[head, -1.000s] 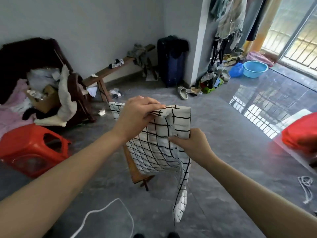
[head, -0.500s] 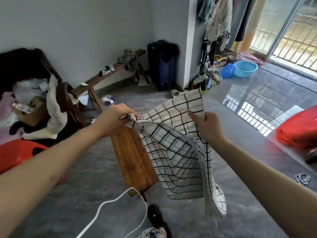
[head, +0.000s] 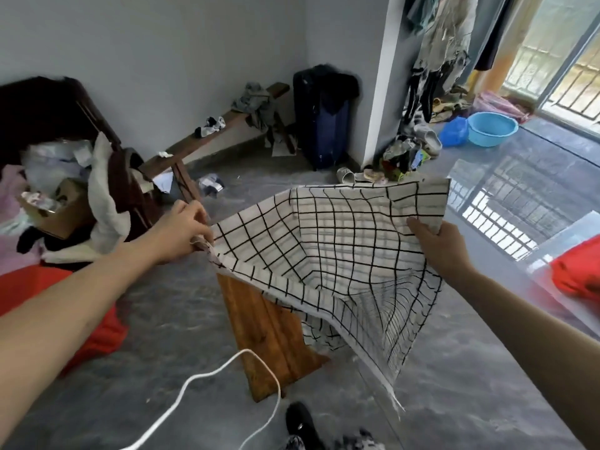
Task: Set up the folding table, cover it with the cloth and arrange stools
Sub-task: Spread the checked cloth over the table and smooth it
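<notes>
Both hands were up: the left hand (head: 183, 230) pinched one corner of the checked cloth (head: 337, 254), and the right hand (head: 438, 243) had its grip clamped on the opposite edge. The cloth hung spread between them, sagging over the wooden desk (head: 269, 332). A red stool (head: 65, 306) sat on the floor at left.

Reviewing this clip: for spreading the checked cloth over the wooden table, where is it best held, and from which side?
Probably by two edge points set wide apart, from the person's own side, as now: the left hand pinches one edge of the checked cloth, the right hand grips the opposite one. The middle sags over the wooden table, so it can be drawn flat.
</notes>
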Demonstrator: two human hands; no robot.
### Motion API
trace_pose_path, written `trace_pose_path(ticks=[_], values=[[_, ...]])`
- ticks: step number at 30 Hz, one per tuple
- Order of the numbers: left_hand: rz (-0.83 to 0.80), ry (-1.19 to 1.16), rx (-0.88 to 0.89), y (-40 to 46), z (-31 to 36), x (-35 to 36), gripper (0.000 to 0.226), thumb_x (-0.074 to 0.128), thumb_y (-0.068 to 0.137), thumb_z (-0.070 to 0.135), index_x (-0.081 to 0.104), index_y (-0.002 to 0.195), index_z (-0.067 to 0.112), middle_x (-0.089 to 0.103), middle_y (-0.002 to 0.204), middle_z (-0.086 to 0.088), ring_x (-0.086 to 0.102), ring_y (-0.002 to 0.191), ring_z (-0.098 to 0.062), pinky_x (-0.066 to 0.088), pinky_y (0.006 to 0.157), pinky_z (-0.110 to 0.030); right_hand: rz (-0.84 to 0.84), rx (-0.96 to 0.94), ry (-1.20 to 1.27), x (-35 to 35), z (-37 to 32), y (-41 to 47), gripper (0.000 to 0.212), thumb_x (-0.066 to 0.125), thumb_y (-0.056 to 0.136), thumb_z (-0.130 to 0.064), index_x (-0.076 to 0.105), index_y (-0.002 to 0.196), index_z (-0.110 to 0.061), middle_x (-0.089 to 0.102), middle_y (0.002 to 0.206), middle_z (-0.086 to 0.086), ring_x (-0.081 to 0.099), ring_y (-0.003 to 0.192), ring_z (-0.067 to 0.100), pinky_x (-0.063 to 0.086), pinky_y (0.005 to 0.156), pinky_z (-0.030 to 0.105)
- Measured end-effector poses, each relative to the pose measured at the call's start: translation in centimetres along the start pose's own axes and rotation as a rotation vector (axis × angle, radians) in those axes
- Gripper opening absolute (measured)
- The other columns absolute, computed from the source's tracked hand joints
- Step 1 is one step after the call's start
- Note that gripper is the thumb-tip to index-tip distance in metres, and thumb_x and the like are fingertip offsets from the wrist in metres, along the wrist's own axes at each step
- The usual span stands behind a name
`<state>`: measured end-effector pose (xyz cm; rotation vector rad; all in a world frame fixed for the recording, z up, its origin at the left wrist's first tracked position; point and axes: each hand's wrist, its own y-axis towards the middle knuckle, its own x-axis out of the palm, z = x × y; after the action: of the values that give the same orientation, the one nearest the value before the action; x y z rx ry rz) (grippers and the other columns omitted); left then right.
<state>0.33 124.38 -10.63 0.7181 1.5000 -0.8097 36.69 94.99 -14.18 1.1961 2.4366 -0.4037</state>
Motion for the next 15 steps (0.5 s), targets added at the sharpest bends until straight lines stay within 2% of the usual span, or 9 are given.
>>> trace_pose_path(ticks=[2, 3, 6, 8, 9, 10, 12, 13, 15], values=[[0.014, -0.177, -0.201, 0.8, -1.0, 0.9, 0.013, 0.079, 0.079, 0.019, 0.074, 0.086, 0.028, 0.056, 0.11, -0.012, 0.045, 0.105, -0.033, 0.038, 0.094, -0.039, -0.044, 0.019, -0.014, 0.6, -0.1, 1.0, 0.051, 0.056, 0.096, -0.037, 0.061, 0.106, 0.012, 0.065, 0.103, 0.033, 0.063, 0.089, 0.043, 0.052, 0.076, 0.046], [-0.004, -0.288, -0.254, 1.1, -1.1, 1.2, 0.017, 0.076, 0.081, 0.014, 0.069, 0.084, 0.029, 0.063, 0.104, -0.014, 0.053, 0.104, -0.034, 0.041, 0.091, -0.038, -0.073, 0.032, -0.021, 1.1, -0.1, 1.5, 0.045, 0.053, 0.098, -0.036, 0.061, 0.105, 0.008, 0.066, 0.1, 0.03, 0.063, 0.085, 0.039, 0.051, 0.073, 0.041], [-0.085, -0.557, -0.342, 2.5, -0.5, 1.8, 0.03, 0.062, 0.089, 0.0, 0.058, 0.078, 0.027, 0.069, 0.091, -0.016, 0.065, 0.077, -0.02, 0.05, 0.072, -0.037, -0.166, 0.02, -0.013, 3.0, 0.1, 2.9, 0.028, 0.045, 0.1, -0.026, 0.055, 0.085, -0.005, 0.053, 0.071, 0.009, 0.045, 0.06, 0.019, 0.035, 0.054, 0.027], [-0.091, -0.7, -0.37, 3.4, 1.1, 1.6, 0.04, 0.052, 0.088, -0.012, 0.061, 0.08, 0.026, 0.068, 0.089, -0.012, 0.063, 0.072, -0.011, 0.049, 0.064, -0.031, -0.208, -0.022, -0.049, 4.4, 0.4, 4.0, 0.032, 0.046, 0.1, -0.026, 0.048, 0.073, -0.009, 0.044, 0.062, 0.002, 0.04, 0.056, 0.019, 0.033, 0.055, 0.03], [-0.093, -0.744, -0.369, 3.9, 2.1, 1.4, 0.045, 0.049, 0.084, -0.016, 0.064, 0.081, 0.027, 0.068, 0.092, -0.007, 0.062, 0.078, -0.011, 0.049, 0.068, -0.03, -0.226, -0.059, -0.085, 4.9, 0.5, 4.5, 0.034, 0.05, 0.099, -0.027, 0.047, 0.069, -0.012, 0.042, 0.061, 0.0, 0.04, 0.056, 0.02, 0.032, 0.055, 0.031], [-0.096, -0.763, -0.361, 4.3, 3.0, 1.3, 0.051, 0.049, 0.079, -0.017, 0.068, 0.081, 0.03, 0.069, 0.094, 0.001, 0.062, 0.083, -0.011, 0.048, 0.073, -0.03, -0.255, -0.102, -0.133, 5.4, 0.6, 4.9, 0.035, 0.055, 0.098, -0.027, 0.047, 0.066, -0.014, 0.042, 0.063, 0.0, 0.041, 0.058, 0.021, 0.031, 0.054, 0.031], [-0.135, -0.882, -0.369, 4.7, 4.8, 0.7, 0.052, 0.048, 0.07, -0.008, 0.074, 0.083, 0.035, 0.068, 0.084, 0.013, 0.057, 0.075, -0.008, 0.046, 0.07, -0.032, -0.308, -0.16, -0.212, 6.0, 0.9, 5.5, 0.037, 0.063, 0.094, -0.025, 0.049, 0.063, -0.01, 0.043, 0.069, 0.0, 0.044, 0.063, 0.021, 0.032, 0.054, 0.03], [-0.175, -0.947, -0.376, 4.8, 5.6, 0.5, 0.051, 0.046, 0.064, -0.001, 0.075, 0.085, 0.035, 0.068, 0.081, 0.007, 0.055, 0.073, -0.011, 0.047, 0.069, -0.032, -0.336, -0.183, -0.229, 6.3, 0.8, 5.6, 0.036, 0.067, 0.091, -0.024, 0.051, 0.064, -0.007, 0.045, 0.071, 0.0, 0.046, 0.065, 0.021, 0.033, 0.054, 0.026], [-0.258, -1.052, -0.405, 5.2, 7.1, 0.4, 0.049, 0.044, 0.06, 0.012, 0.078, 0.093, 0.026, 0.066, 0.095, -0.024, 0.058, 0.084, -0.028, 0.054, 0.082, -0.036, -0.397, -0.228, -0.234, 6.7, 0.5, 5.5, 0.027, 0.071, 0.088, -0.022, 0.057, 0.068, -0.01, 0.051, 0.078, -0.004, 0.052, 0.067, 0.018, 0.035, 0.054, 0.019]])
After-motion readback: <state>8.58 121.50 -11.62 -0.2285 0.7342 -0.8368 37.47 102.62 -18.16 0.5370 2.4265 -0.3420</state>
